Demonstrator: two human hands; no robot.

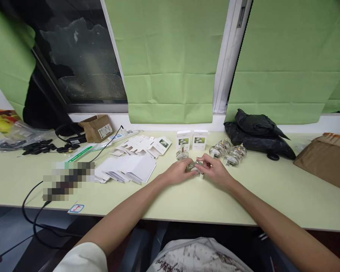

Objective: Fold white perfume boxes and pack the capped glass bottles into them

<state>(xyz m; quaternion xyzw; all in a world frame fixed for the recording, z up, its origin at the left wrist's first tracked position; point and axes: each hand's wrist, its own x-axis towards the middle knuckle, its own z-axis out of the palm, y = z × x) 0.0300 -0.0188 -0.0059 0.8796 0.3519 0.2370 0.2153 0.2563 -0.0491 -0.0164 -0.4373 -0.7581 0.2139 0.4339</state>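
My left hand (178,172) and my right hand (214,170) meet at the middle of the pale green table (272,196), both closed around one small clear glass bottle (194,167) lying between them. Another glass bottle (182,154) stands just behind my left hand. Two upright white boxes with a flower picture (192,139) stand behind that. Several more glass bottles (228,152) lie in a cluster behind my right hand.
Flat unfolded white cartons (133,160) are spread to the left. A black plastic bag (257,136) lies at the back right, a brown parcel (325,158) at far right. A small cardboard box (96,127), black cables (34,211) and black clips (39,146) sit left.
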